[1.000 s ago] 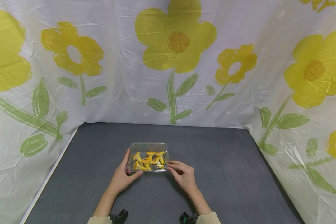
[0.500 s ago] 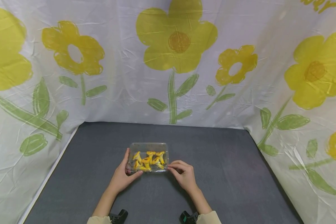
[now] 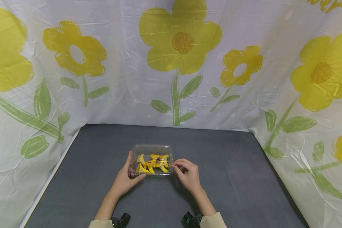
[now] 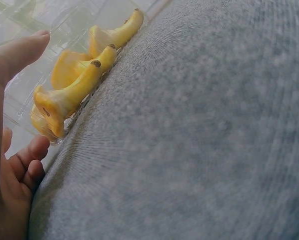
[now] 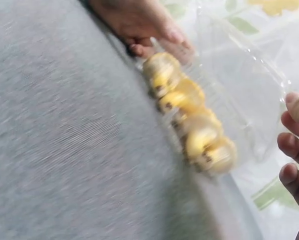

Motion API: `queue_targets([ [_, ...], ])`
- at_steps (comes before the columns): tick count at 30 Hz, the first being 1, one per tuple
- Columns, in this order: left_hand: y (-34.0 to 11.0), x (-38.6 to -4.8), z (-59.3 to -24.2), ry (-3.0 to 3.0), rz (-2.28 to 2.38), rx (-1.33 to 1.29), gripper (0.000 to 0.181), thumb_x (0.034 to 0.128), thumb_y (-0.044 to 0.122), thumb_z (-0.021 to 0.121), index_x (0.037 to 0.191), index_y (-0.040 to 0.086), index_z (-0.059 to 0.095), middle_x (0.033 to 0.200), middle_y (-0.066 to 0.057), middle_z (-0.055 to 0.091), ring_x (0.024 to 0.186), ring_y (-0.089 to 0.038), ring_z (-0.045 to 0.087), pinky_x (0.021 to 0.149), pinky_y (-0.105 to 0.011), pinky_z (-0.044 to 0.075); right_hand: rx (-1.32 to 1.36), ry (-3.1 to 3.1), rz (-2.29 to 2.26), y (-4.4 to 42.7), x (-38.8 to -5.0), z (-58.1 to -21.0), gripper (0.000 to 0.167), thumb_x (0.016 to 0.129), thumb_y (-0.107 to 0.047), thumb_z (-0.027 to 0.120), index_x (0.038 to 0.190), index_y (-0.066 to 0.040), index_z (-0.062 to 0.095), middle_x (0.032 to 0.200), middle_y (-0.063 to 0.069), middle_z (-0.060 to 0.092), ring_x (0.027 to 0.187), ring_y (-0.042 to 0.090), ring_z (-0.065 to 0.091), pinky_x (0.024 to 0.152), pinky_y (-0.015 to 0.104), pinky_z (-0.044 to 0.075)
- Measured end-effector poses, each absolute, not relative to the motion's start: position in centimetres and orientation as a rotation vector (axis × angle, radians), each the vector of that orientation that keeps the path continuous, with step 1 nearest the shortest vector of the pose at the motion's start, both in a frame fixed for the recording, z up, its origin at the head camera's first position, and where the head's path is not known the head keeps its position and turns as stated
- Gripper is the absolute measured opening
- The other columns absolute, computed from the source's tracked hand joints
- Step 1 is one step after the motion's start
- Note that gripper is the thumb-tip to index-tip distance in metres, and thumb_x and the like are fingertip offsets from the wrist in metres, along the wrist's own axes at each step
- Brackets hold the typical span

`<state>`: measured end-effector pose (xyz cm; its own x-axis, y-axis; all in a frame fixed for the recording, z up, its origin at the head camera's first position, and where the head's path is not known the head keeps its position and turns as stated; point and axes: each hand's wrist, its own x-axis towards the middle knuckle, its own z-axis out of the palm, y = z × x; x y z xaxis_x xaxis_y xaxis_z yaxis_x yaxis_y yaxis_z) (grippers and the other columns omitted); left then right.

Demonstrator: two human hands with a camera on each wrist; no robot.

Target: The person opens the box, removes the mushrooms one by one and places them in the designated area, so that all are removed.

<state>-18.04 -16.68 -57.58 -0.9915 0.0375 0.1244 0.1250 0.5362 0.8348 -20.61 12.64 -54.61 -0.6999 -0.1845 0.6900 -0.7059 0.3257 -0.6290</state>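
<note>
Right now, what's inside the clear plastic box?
Several yellow mushroom-like pieces show inside the clear plastic box. They overlap, so whatever lies beneath them is covered.

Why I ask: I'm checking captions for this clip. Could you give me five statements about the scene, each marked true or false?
1. The clear container holds yellow mushroom-shaped pieces. True.
2. The left hand is well away from the container. False: it grips the container's left side.
3. The right hand has its fingertips at the container's right edge. True.
4. The tabletop is bright red. False: it is dark grey.
5. The backdrop shows yellow flowers. True.
</note>
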Motion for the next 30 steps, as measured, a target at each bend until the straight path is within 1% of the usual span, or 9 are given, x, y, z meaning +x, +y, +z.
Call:
queue_targets([
  [1, -16.7, -18.0, -57.5, -2.68, -1.459, -0.135, 0.122, 0.0858, 0.036, 0.091, 0.173, 0.015, 0.008, 0.106, -0.005, 0.063, 0.073, -0.013, 0.045, 0.071, -0.029, 0.041, 0.776, -2.084, 1.357, 12.6, -20.8, -54.3, 0.008, 0.09, 0.0, 0.084, 0.094, -0.007, 0.082, 0.091, 0.005, 0.077, 0.067, 0.009, 0.065, 0.053, 0.016, 0.048],
  [2, -16.7, -18.0, -57.5, -2.689, -1.453, -0.129, 0.122, 0.0858, 0.037, 0.091, 0.173, 0.016, 0.008, 0.094, -0.003, 0.058, 0.073, -0.013, 0.045, 0.072, -0.03, 0.041, 0.766, -2.08, 1.354, 12.6, -20.9, -54.1, 0.009, 0.09, 0.0, 0.083, 0.094, -0.007, 0.083, 0.091, 0.004, 0.077, 0.068, 0.009, 0.065, 0.053, 0.017, 0.048],
  [3, -16.7, -18.0, -57.5, -2.694, -1.449, -0.125, 0.121, 0.0858, 0.037, 0.091, 0.173, 0.017, 0.009, 0.084, -0.001, 0.052, 0.073, -0.014, 0.046, 0.072, -0.031, 0.041, 0.757, -2.077, 1.349, 12.5, -21.0, -53.8, 0.01, 0.09, 0.0, 0.083, 0.095, -0.008, 0.083, 0.091, 0.003, 0.077, 0.069, 0.01, 0.066, 0.053, 0.017, 0.049],
  [7, -16.7, -18.0, -57.5, -2.704, -1.431, -0.116, 0.117, 0.0862, 0.038, 0.09, 0.172, 0.014, 0.014, 0.084, 0.0, 0.052, 0.074, -0.014, 0.047, 0.073, -0.031, 0.042, 0.728, -2.053, 1.324, 12.2, -21.6, -52.8, 0.014, 0.089, 0.001, 0.084, 0.095, -0.011, 0.083, 0.092, 0.003, 0.077, 0.072, 0.014, 0.068, 0.055, 0.018, 0.05],
  [10, -16.7, -18.0, -57.5, -2.709, -1.43, -0.115, 0.115, 0.0864, 0.039, 0.089, 0.172, 0.011, 0.016, 0.085, 0.0, 0.052, 0.074, -0.014, 0.046, 0.073, -0.031, 0.041, 0.711, -2.037, 1.312, 11.9, -22.1, -52.1, 0.015, 0.087, 0.003, 0.084, 0.095, -0.01, 0.083, 0.093, 0.004, 0.077, 0.073, 0.016, 0.069, 0.054, 0.02, 0.049],
  [14, -16.7, -18.0, -57.5, -2.708, -1.445, -0.13, 0.116, 0.0871, 0.04, 0.089, 0.172, 0.013, 0.015, 0.084, 0.001, 0.051, 0.073, -0.012, 0.045, 0.072, -0.03, 0.041, 0.686, -2.017, 1.312, 11.6, -22.7, -51.2, 0.015, 0.087, 0.003, 0.084, 0.095, -0.009, 0.083, 0.093, 0.005, 0.077, 0.072, 0.02, 0.068, 0.051, 0.023, 0.047],
  [19, -16.8, -18.0, -57.6, -2.702, -1.453, -0.151, 0.115, 0.0881, 0.038, 0.088, 0.172, 0.014, 0.014, 0.083, 0.001, 0.051, 0.073, -0.011, 0.045, 0.071, -0.029, 0.04, 0.65, -2.042, 1.308, 11.5, -23.6, -50.4, 0.01, 0.091, -0.001, 0.082, 0.095, -0.01, 0.083, 0.096, 0.003, 0.076, 0.07, 0.015, 0.063, 0.049, 0.021, 0.043],
  [23, -16.8, -18.0, -57.7, -2.704, -1.447, -0.151, 0.115, 0.0884, 0.037, 0.088, 0.172, 0.014, 0.013, 0.084, 0.002, 0.051, 0.074, -0.011, 0.045, 0.072, -0.029, 0.04, 0.648, -2.055, 1.315, 11.5, -24.3, -49.8, 0.006, 0.094, -0.004, 0.081, 0.095, -0.01, 0.083, 0.099, 0.004, 0.076, 0.072, 0.014, 0.062, 0.049, 0.019, 0.04],
  [30, -16.9, -18.0, -57.7, -2.714, -1.457, -0.145, 0.115, 0.0897, 0.041, 0.087, 0.173, 0.016, 0.012, 0.084, 0.001, 0.051, 0.073, -0.011, 0.044, 0.072, -0.029, 0.04, 0.624, -2.059, 1.332, 11.3, -25.8, -49.0, 0.006, 0.095, -0.005, 0.08, 0.094, -0.009, 0.084, 0.096, 0.003, 0.078, 0.076, 0.016, 0.066, 0.051, 0.019, 0.044],
])
